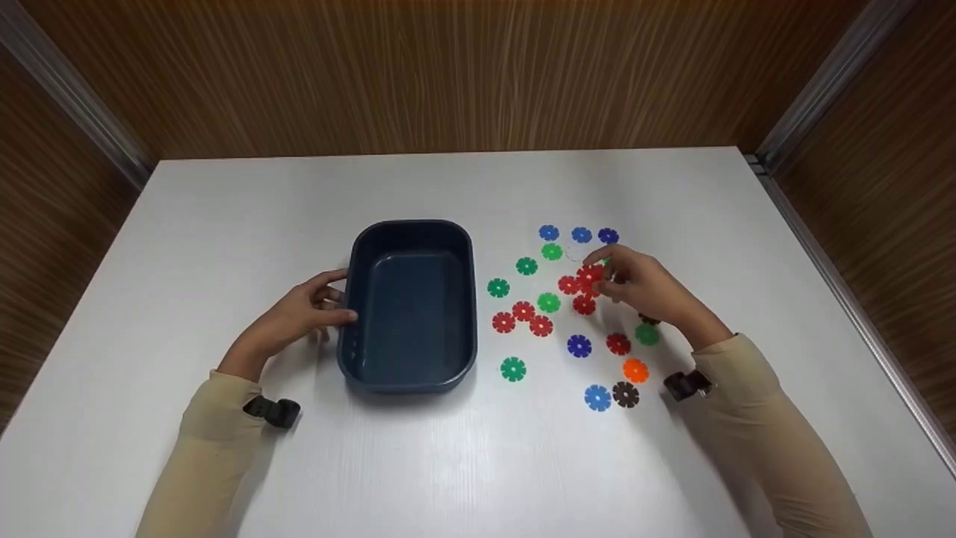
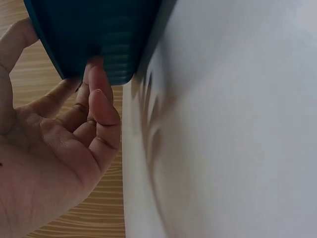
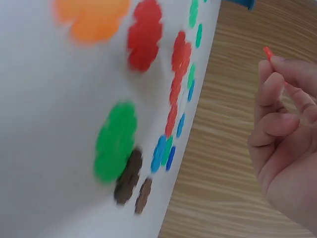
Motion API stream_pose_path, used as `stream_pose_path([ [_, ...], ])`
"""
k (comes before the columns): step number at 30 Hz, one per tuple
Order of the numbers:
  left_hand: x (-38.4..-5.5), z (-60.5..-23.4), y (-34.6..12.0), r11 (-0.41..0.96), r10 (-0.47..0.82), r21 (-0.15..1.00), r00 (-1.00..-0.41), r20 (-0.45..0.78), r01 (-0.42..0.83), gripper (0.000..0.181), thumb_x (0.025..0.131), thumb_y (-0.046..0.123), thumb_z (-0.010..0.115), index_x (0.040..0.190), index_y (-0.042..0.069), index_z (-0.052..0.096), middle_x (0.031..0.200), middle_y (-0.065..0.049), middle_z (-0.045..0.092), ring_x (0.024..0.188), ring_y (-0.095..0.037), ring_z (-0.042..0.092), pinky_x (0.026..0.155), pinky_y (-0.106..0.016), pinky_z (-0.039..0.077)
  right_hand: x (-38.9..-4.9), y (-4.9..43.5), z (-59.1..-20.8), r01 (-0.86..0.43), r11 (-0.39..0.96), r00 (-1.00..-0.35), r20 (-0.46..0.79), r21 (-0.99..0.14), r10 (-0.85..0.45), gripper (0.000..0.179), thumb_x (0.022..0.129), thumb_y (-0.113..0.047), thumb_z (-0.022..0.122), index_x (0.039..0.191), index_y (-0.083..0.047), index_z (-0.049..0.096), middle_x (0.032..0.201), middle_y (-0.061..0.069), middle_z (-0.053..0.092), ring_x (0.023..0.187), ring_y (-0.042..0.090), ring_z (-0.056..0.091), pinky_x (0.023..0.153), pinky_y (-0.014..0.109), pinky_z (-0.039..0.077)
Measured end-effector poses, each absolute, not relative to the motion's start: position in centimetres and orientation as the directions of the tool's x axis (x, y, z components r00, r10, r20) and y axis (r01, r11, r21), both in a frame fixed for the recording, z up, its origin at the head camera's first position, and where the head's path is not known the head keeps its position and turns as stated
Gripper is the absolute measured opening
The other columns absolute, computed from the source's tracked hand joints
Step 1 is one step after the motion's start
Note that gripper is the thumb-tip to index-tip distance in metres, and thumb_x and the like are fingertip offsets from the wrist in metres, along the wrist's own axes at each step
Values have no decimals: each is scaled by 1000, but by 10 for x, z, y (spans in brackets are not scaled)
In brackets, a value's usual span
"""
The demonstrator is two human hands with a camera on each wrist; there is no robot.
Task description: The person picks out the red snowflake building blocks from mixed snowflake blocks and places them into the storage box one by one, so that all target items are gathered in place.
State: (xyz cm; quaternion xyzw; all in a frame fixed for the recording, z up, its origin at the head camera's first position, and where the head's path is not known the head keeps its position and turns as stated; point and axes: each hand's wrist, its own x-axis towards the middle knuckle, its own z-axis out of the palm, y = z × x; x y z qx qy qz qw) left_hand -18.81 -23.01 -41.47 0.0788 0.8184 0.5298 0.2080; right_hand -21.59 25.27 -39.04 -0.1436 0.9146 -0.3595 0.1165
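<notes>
The dark blue rectangular tub (image 1: 411, 314) sits left of the scattered discs in the head view. My left hand (image 1: 302, 310) grips its left rim; in the left wrist view, some fingers of that hand (image 2: 54, 129) lie against the tub's outer wall (image 2: 84, 29). Over the discs, my right hand (image 1: 635, 280) pinches a red notched flower-shaped plastic disc (image 3: 268, 52), visible edge-on at its fingertips in the right wrist view. Below those fingers lie several more red discs (image 1: 584, 304), close together.
Loose discs lie between the tub and my right arm: green (image 1: 513, 369), blue (image 1: 597, 397), orange (image 1: 635, 370), and brown (image 1: 626, 394). A near-transparent one (image 1: 576, 253) lies by the blue ones at the back. Wood-grain panels (image 1: 463, 75) border the white table (image 1: 463, 478).
</notes>
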Motion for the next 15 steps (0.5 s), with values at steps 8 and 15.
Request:
stream_pose_path([
  [8, -188, -415, -230, 435, 344, 895, -901, -263, -96, 78, 88, 21, 71, 152, 11, 27, 117, -14, 53, 81, -7, 58, 68, -27, 47, -219, 229, -390, -186, 622, -914, -98, -760, -393, 36, 93, -7, 61, 128, -13, 55, 97, 13, 60, 85, 35, 60, 75, 34, 55],
  [15, -190, -414, -230, 433, 349, 897, -903, -252, -83, 76, 88, 21, 71, 151, 10, 29, 121, -19, 54, 87, -8, 61, 81, -27, 48, -218, 205, -388, -247, 571, -894, -44, -783, -447, 34, 93, -6, 61, 127, -11, 57, 95, 13, 60, 76, 24, 55, 65, 27, 50],
])
